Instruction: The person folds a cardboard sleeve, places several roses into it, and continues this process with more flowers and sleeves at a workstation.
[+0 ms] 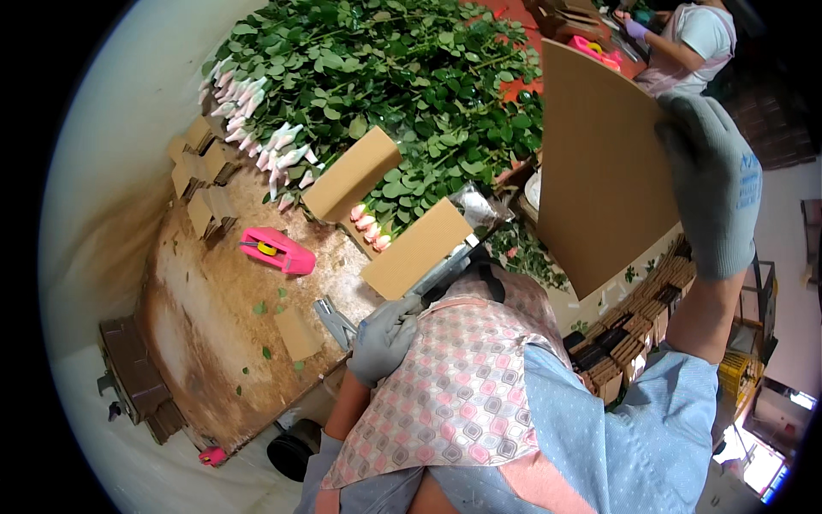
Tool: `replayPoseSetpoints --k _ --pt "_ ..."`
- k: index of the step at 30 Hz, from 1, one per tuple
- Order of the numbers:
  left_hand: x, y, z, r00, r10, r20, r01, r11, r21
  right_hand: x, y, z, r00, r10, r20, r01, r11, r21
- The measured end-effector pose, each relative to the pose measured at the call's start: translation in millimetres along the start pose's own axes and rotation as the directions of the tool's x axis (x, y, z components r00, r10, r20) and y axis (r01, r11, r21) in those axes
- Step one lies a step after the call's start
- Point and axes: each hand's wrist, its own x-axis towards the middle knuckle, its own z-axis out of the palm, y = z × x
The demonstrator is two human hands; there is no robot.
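Cardboard sheet [599, 163] raised upright, right hand [711, 184] grip pinching its right edge, left hand [385, 336] curled on stapler [428, 278].

This is a flower packing workshop. A worn brown counter [214, 343] carries a great heap of cut rose stems [385, 77] with green leaves, their pale pink buds [257, 128] lying in rows and some bunches wrapped in cardboard sleeves [351, 174]. Folded cardboard pieces [201, 171] are stacked along the counter's edge, and more stand packed in a box [638, 330]. A pink stapler [278, 250] lies on the counter. Another person [685, 43] in an apron works farther along.
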Motion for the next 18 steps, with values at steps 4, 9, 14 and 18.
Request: replayPoseSetpoints --k 4,9,14,18 --pt "17.5 20.3 -11.7 0.998 0.047 -0.043 -0.048 0.999 -0.023 8.5 -20.8 -26.1 0.989 0.016 0.149 -0.065 0.941 0.332" --pt "72.1 53.2 -21.8 0.959 0.162 -0.232 -0.139 0.984 0.112 33.5 -26.1 -36.5 0.930 -0.342 0.134 0.192 0.764 0.617" --pt "93.7 73.4 -28.6 0.963 -0.152 0.220 0.204 0.951 -0.232 70.7 -60.0 -35.1 0.968 -0.244 0.052 0.117 0.630 0.768" --pt "89.6 55.0 11.6 0.991 0.135 -0.023 -0.134 0.921 -0.366 129.7 -57.3 -39.8 0.964 -0.259 0.059 0.129 0.652 0.747"
